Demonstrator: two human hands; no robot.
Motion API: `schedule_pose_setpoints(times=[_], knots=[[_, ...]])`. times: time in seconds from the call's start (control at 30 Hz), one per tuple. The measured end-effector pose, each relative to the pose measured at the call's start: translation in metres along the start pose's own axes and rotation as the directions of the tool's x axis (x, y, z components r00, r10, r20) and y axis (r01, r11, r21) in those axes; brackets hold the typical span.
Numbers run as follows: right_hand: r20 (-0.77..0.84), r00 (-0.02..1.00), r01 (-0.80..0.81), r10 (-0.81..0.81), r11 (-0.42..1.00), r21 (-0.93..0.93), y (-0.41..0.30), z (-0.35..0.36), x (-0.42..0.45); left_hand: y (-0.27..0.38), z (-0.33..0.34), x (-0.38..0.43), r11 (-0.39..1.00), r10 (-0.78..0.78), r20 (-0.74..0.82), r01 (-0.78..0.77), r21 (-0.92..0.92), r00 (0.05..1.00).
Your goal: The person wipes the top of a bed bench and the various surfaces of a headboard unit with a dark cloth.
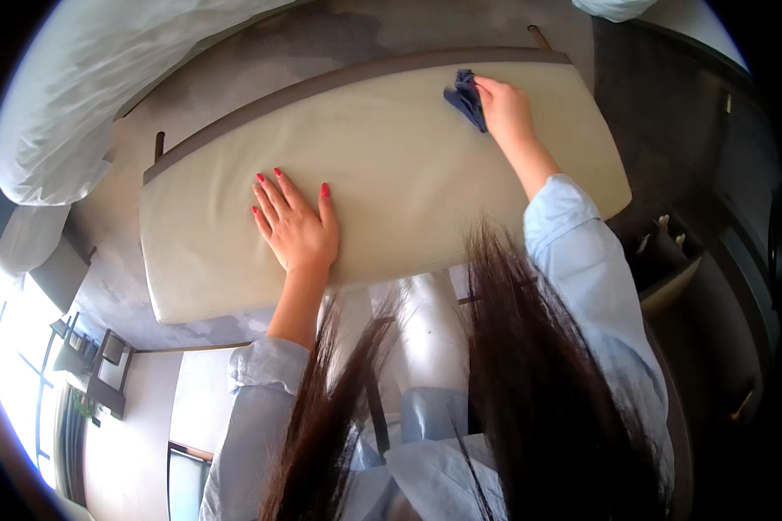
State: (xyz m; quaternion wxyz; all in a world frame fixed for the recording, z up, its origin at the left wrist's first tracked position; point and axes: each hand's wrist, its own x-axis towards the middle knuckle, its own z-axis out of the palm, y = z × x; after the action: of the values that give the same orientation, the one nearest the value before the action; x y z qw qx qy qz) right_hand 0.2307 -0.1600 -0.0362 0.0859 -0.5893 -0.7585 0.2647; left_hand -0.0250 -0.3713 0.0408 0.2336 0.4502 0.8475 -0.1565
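Note:
Before me lies a long padded bench (391,163) with a smooth cream cover and a brown edge along its far side. My left hand (298,231) rests palm down on the left part of the cover, fingers spread, holding nothing. Near the far right of the bench, my right hand (503,107) grips a crumpled dark blue cloth (467,101) between thumb and fingers. The cloth touches the cream surface close to the brown edge. Long dark hair hangs across the lower view and hides part of the bench's near side.
White bedding (104,78) bulges at the upper left beyond the bench. A patterned grey carpet (287,45) covers the floor. Short dark posts (159,144) stick out behind the bench. At the right stands a dark open box or drawer (671,280) with small pale items.

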Motion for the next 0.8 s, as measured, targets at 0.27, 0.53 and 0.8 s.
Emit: schedule_pose_setpoints(times=[0.27,0.53,0.8], knots=[[-0.033,0.987,0.163,-0.160,0.978,0.129,-0.045,0.035,-0.017,0.001,0.000,-0.001,1.000,0.014,-0.011,-0.014,-0.021,1.000],[0.672,0.735,-0.678,0.094,0.062,0.732,-0.074,-0.074,-0.024,-0.003,0.002,-0.005,0.999,-0.026,-0.001,0.026,-0.019,1.000],[0.138,0.949,0.311,-0.283,0.914,-0.261,-0.043,-0.056,-0.054,0.002,0.002,-0.004,1.000,0.009,-0.017,-0.010,-0.026,1.000]])
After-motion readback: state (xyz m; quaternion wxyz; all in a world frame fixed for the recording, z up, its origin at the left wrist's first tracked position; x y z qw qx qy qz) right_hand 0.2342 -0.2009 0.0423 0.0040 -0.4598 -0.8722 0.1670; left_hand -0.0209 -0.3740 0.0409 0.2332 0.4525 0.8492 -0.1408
